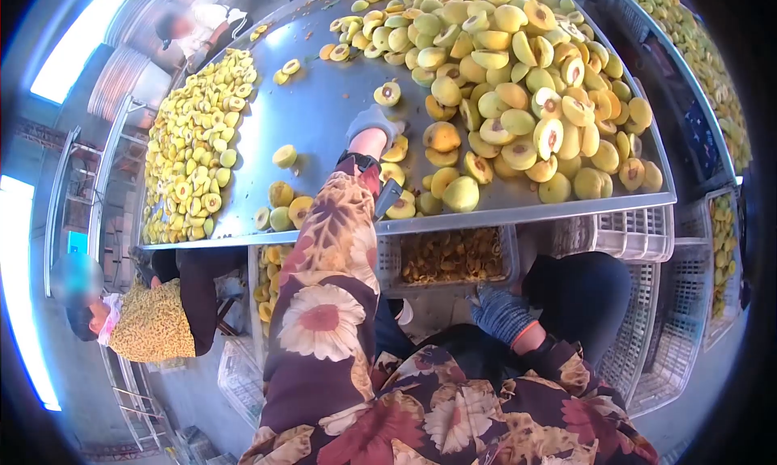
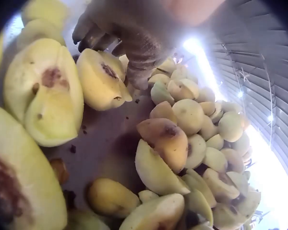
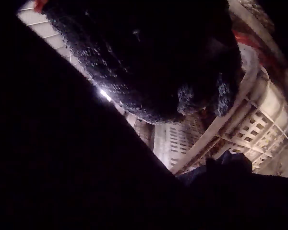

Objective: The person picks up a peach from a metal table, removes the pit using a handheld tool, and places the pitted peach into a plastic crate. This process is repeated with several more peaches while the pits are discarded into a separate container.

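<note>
My left hand [image 1: 374, 125], in a grey glove, reaches over the metal table [image 1: 320, 101] among halved yellow peaches. In the left wrist view its fingers bend down beside a peach half [image 2: 98, 81], with the thumb on the other side; I cannot tell whether they grip it. More peach halves [image 1: 396, 149] lie right by the wrist. My right hand [image 1: 503, 315], in a blue knitted glove, is low at my lap, beside a crate [image 1: 510, 259] of brownish scraps [image 1: 449, 254]. The right wrist view is dark, showing its fingertips [image 3: 224, 96] hanging loosely curled.
A big heap of peach halves [image 1: 518, 76] covers the table's right side, and another pile [image 1: 198, 141] its left. White plastic crates [image 1: 623, 234] stand under the right edge. One person [image 1: 154, 319] sits at the left; another [image 1: 206, 28] is at the far left corner.
</note>
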Tool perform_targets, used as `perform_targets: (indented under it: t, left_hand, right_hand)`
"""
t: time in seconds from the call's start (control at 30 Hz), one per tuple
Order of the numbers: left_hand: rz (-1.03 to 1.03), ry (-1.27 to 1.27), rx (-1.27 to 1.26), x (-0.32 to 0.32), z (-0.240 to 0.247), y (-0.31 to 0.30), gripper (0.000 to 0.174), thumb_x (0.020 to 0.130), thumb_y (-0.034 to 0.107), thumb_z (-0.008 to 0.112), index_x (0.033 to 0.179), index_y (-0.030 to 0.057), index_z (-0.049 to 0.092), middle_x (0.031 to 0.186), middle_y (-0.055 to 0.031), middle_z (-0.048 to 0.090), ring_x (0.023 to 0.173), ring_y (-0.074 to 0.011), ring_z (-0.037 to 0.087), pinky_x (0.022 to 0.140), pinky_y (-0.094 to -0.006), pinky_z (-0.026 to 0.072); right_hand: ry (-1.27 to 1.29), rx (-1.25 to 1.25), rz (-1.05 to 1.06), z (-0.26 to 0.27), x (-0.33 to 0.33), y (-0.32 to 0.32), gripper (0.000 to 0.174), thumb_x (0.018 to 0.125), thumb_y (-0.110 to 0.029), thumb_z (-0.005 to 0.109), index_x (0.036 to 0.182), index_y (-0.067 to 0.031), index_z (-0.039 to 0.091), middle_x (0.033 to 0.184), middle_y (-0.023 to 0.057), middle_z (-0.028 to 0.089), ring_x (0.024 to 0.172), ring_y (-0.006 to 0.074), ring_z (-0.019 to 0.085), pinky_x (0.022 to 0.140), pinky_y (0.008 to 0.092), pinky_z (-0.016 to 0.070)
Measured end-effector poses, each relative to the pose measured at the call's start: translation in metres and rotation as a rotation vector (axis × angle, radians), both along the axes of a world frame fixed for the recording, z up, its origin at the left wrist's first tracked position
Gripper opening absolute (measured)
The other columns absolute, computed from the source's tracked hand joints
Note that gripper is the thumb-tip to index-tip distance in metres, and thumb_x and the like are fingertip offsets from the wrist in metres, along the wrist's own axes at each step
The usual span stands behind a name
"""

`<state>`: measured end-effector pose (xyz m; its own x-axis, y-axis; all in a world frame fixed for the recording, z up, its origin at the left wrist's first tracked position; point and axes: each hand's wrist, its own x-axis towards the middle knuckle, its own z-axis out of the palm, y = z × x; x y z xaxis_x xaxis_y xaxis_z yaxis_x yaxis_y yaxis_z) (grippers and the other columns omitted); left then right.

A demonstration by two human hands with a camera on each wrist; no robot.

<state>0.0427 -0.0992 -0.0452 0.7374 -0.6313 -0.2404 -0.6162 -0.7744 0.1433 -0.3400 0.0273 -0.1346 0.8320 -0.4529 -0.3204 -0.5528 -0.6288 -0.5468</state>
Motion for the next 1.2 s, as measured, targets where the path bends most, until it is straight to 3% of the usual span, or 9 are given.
perform_targets:
  t: [0.1, 0.2, 0.3, 0.53, 0.63, 0.77, 0.87, 0.9, 1.2]
  left_hand:
    - [-0.088, -0.048, 0.103, 0.004, -0.007, -0.013, 0.047, 0.074, 0.038, 0.067, 0.108, 0.0049, 0.065, 0.109, -0.0165, 0.065, 0.099, -0.0327, 0.063, 0.083, -0.0391, 0.0518]
    - [-0.080, 0.154, -0.441, 0.025, -0.032, -0.007, 0.048, 0.073, 0.037, 0.069, 0.106, 0.0025, 0.065, 0.107, -0.0160, 0.066, 0.092, -0.0287, 0.066, 0.081, -0.0375, 0.0521]
    - [0.032, 1.363, -0.931, -0.012, 0.028, 0.052, 0.033, 0.090, 0.028, 0.058, 0.109, 0.0020, 0.053, 0.095, -0.0087, 0.063, 0.075, -0.0213, 0.064, 0.068, -0.0355, 0.0542]
    - [0.142, 1.913, -0.991, -0.124, 0.059, 0.156, 0.047, 0.098, 0.040, 0.036, 0.118, -0.0006, 0.051, 0.102, -0.0149, 0.064, 0.073, -0.0234, 0.062, 0.055, -0.0293, 0.0481]
    - [-0.067, 1.524, -1.040, -0.152, 0.055, 0.181, 0.050, 0.098, 0.044, 0.036, 0.122, 0.0031, 0.051, 0.099, -0.0112, 0.063, 0.079, -0.0183, 0.063, 0.065, -0.0293, 0.0515]
    - [0.157, 1.720, -1.182, -0.170, 0.041, 0.200, 0.043, 0.097, 0.030, 0.046, 0.126, -0.0018, 0.045, 0.112, -0.0135, 0.057, 0.100, -0.0217, 0.058, 0.086, -0.0310, 0.0475]
    - [-0.528, 0.180, -1.009, -0.168, 0.030, 0.217, 0.047, 0.076, 0.004, 0.069, 0.118, 0.0023, 0.048, 0.104, -0.0156, 0.057, 0.095, -0.0314, 0.056, 0.081, -0.0363, 0.0465]
    - [-0.503, 0.129, -1.011, -0.172, 0.027, 0.221, 0.055, 0.067, 0.003, 0.074, 0.116, 0.0005, 0.048, 0.102, -0.0177, 0.055, 0.095, -0.0371, 0.053, 0.081, -0.0392, 0.0452]
    - [-0.181, 0.711, -1.220, -0.188, 0.043, 0.237, 0.045, 0.091, 0.041, 0.056, 0.110, -0.0002, 0.050, 0.101, -0.0164, 0.058, 0.092, -0.0281, 0.058, 0.082, -0.0361, 0.0455]
  right_hand:
    - [0.012, -0.008, 0.010, 0.009, 0.004, -0.004, 0.035, 0.088, -0.033, 0.050, 0.101, -0.0024, 0.059, 0.086, 0.0198, 0.066, 0.076, 0.0373, 0.064, 0.069, 0.0468, 0.0505]
    - [-0.090, -0.028, -0.009, -0.018, 0.000, 0.001, 0.035, 0.087, -0.035, 0.050, 0.099, -0.0027, 0.059, 0.084, 0.0198, 0.066, 0.075, 0.0370, 0.064, 0.068, 0.0463, 0.0507]
    - [-0.023, -0.007, -0.061, -0.001, 0.001, -0.001, 0.037, 0.087, -0.037, 0.052, 0.099, -0.0035, 0.060, 0.082, 0.0200, 0.065, 0.075, 0.0365, 0.064, 0.067, 0.0447, 0.0510]
    - [-0.573, 0.007, -0.214, 0.080, 0.025, -0.013, 0.030, 0.082, -0.021, 0.064, 0.104, -0.0019, 0.055, 0.085, 0.0193, 0.064, 0.077, 0.0357, 0.063, 0.067, 0.0415, 0.0516]
    - [-0.650, -0.174, -0.187, 0.101, 0.038, -0.013, 0.035, 0.082, -0.020, 0.065, 0.108, -0.0006, 0.053, 0.088, 0.0196, 0.064, 0.079, 0.0352, 0.063, 0.070, 0.0402, 0.0521]
    - [-0.515, -0.292, -0.159, 0.128, 0.053, 0.002, 0.041, 0.085, -0.027, 0.060, 0.114, 0.0007, 0.053, 0.089, 0.0199, 0.065, 0.080, 0.0339, 0.064, 0.072, 0.0405, 0.0522]
    - [-0.407, -0.245, -0.098, 0.139, 0.064, 0.014, 0.043, 0.087, -0.031, 0.056, 0.116, 0.0002, 0.052, 0.085, 0.0206, 0.064, 0.078, 0.0346, 0.064, 0.071, 0.0426, 0.0515]
    - [-0.393, -0.257, -0.105, 0.140, 0.067, 0.019, 0.042, 0.087, -0.031, 0.056, 0.115, -0.0003, 0.052, 0.084, 0.0209, 0.064, 0.078, 0.0349, 0.064, 0.070, 0.0430, 0.0513]
    - [-0.252, -0.101, -0.070, 0.129, 0.077, 0.031, 0.044, 0.086, -0.028, 0.058, 0.117, 0.0019, 0.050, 0.099, 0.0259, 0.061, 0.085, 0.0391, 0.062, 0.075, 0.0448, 0.0499]
